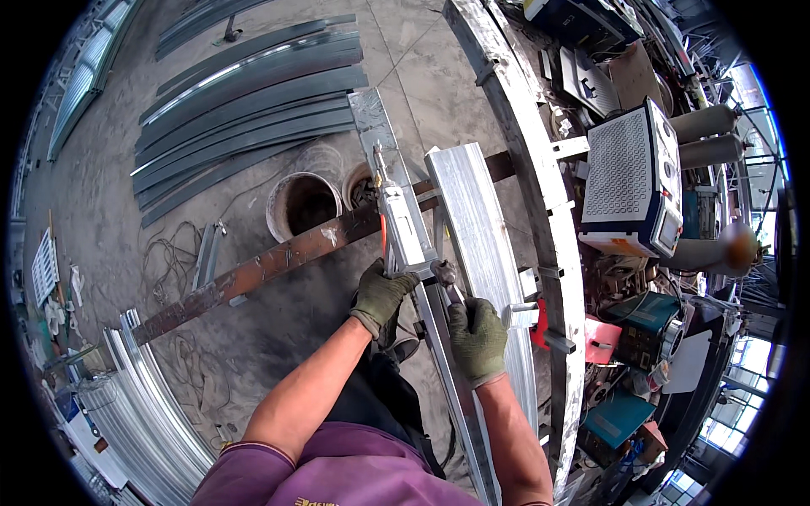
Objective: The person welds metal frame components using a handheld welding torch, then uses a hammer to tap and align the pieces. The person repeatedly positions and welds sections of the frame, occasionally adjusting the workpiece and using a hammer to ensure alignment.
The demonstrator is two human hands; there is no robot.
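My left hand (pixel 380 295), in a green work glove, is closed on the near end of a short silvery metal piece (pixel 407 232). My right hand (pixel 478 337), gloved alike, grips the handle of a hammer (pixel 444 271). The hammer's head is by the metal piece's near end, close to my left fingertips; contact cannot be made out. Below both hands runs a long narrow steel bar (pixel 451 392). Farther up, what looks like a welding torch (pixel 384 175) lies on a flat metal plate (pixel 369 114). A wide ribbed galvanized channel (pixel 481 219) lies right of the hammer.
A rusty beam (pixel 278 257) crosses under the work. Beyond it stand a bucket (pixel 304 207) and a smaller one (pixel 359 187). Long steel strips (pixel 253 110) cover the floor at far left. A heavy steel rail (pixel 540 194) and a white machine (pixel 629 181) are at right.
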